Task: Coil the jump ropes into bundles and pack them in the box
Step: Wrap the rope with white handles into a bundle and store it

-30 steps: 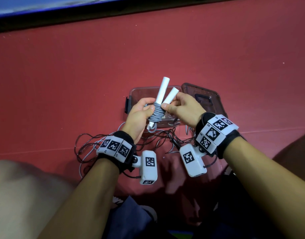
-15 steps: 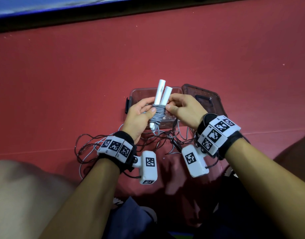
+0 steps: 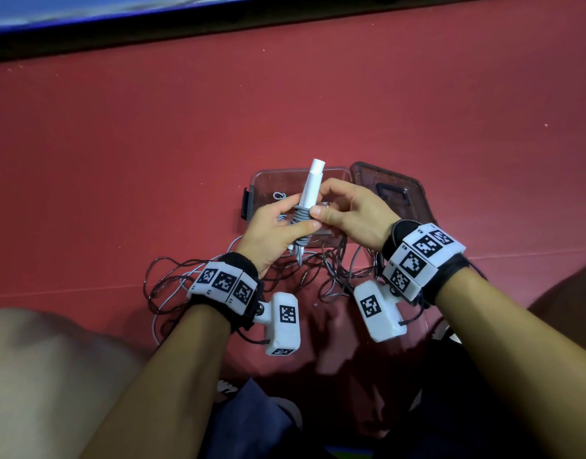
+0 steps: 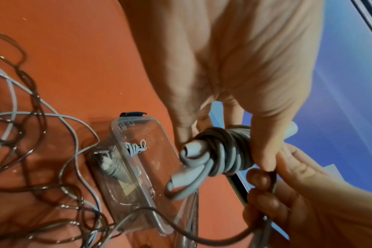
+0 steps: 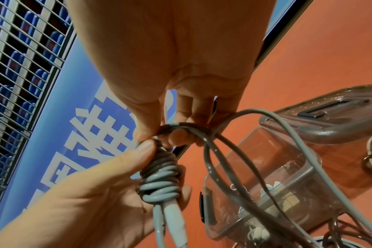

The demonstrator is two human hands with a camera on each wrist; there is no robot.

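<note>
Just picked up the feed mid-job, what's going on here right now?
The left hand grips a grey jump rope coiled round its white handles. The right hand pinches the rope's loose length beside the coil. One bundle already lies in the clear box; more rope lies loose on the red floor.

We see a red floor [image 3: 285, 104] carrying a clear plastic box [image 3: 268, 180], its lid [image 3: 394, 190] just beside, and loose tangled ropes [image 3: 172, 279].
</note>
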